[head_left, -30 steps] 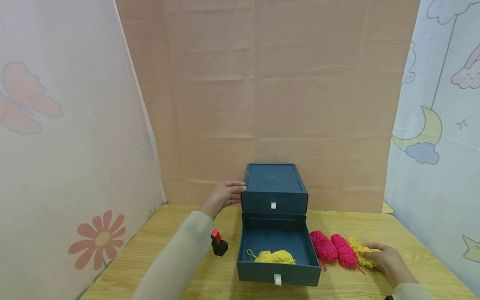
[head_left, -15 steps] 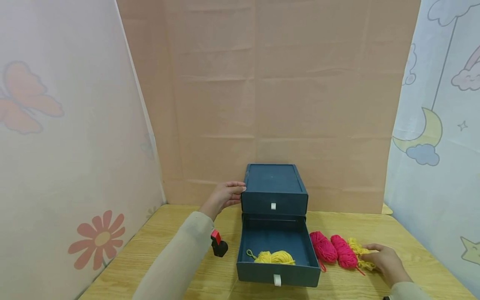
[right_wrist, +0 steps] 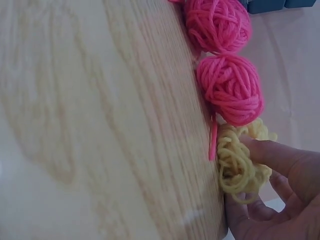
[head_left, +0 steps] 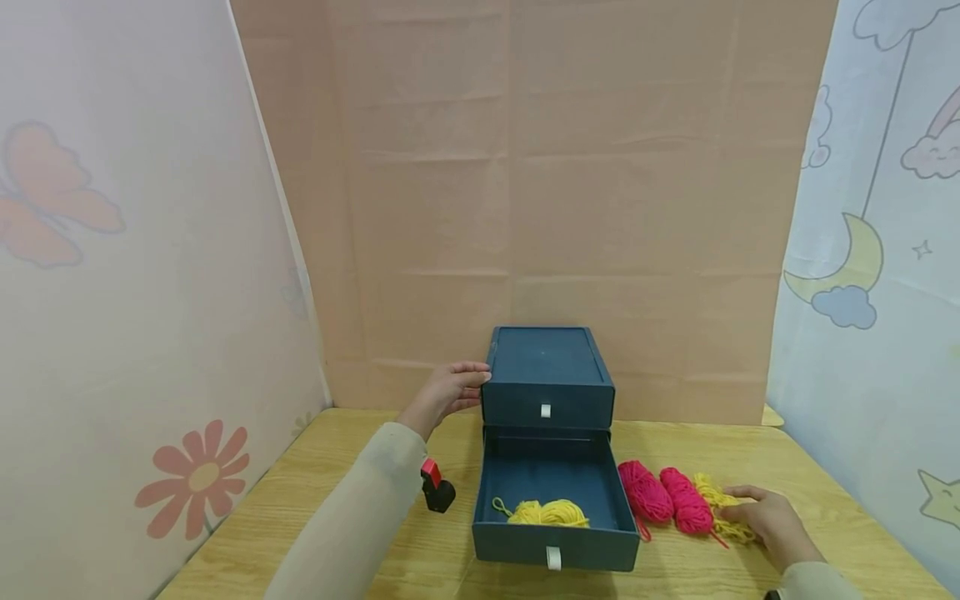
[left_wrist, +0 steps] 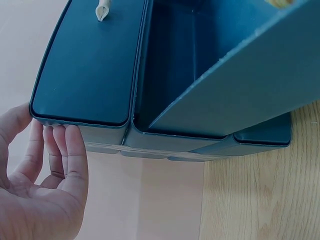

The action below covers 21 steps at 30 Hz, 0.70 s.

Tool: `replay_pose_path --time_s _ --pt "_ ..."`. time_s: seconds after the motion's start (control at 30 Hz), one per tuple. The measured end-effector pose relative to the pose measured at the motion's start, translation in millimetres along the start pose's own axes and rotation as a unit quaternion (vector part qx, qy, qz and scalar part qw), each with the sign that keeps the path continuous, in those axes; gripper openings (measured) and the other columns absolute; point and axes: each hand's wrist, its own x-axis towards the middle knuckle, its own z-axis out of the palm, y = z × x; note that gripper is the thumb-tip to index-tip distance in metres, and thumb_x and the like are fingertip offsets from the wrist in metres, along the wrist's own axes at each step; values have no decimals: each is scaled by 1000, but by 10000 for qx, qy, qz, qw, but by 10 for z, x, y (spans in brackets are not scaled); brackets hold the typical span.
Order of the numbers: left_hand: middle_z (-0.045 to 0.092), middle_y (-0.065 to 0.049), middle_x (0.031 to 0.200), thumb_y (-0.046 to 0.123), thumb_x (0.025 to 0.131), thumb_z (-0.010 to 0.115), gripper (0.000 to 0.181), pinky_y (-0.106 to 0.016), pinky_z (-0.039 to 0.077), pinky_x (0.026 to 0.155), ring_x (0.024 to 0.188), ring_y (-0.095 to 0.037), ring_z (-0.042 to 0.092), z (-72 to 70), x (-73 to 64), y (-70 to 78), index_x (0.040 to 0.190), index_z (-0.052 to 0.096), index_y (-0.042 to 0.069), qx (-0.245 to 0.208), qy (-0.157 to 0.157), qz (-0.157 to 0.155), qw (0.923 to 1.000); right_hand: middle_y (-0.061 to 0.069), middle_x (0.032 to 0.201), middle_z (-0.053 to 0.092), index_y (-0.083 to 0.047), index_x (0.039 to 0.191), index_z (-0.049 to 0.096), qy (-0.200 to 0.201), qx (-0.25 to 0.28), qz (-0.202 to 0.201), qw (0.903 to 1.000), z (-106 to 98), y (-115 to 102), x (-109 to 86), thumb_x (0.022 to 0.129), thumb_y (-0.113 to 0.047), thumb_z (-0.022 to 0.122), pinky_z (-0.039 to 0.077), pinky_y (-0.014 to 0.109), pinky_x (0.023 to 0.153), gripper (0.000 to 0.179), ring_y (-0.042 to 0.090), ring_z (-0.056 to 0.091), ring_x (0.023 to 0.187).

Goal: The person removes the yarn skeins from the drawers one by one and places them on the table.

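A dark blue drawer cabinet stands mid-table. My left hand touches its upper left side, fingertips against the side panel near the front edge. Below the closed top drawer, another drawer is pulled far out, holding a bundle of yellow yarn near its front. On the right, my right hand grips a loose, curly yellow yarn bundle, thumb over it and fingers beneath. Beside that bundle lie two pink yarn skeins, one nearer the hand and one nearer the drawer.
In the left wrist view a closed bottom drawer shows below the pulled-out one. A small black and red object shows beside my left sleeve. The wooden table is bordered by a tan backdrop and printed side sheets.
My right hand and the yellow yarn under it have shifted only very slightly. The left hand, cabinet and pulled-out drawer stay where they were.
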Motion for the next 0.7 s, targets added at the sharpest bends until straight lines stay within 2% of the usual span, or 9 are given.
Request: replay_pose_path --time_s 0.27,0.53,0.7 --pt "60 -10 111 17 90 61 27 -37 49 86 86 -22 58 4 4 6 115 62 7 33 48 -59 10000 42 133 19 10 125 46 -220 250 204 9992 4 -29 1 74 -27 78 35 59 91 70 55 29 116" --pt "60 -10 109 16 90 62 26 -37 50 86 84 -22 58 3 22 -1 114 63 7 -2 40 -77 10000 43 132 17 12 126 43 -295 260 116 9992 6 -64 -39 77 -26 74 31 61 93 69 55 25 117" --pt "60 -9 108 17 89 62 26 -34 51 83 84 -21 59 4 14 6 114 63 8 -4 29 -51 10000 42 131 18 11 126 44 -219 153 84 9996 -8 -44 -13 73 -31 77 36 56 88 75 51 28 114"
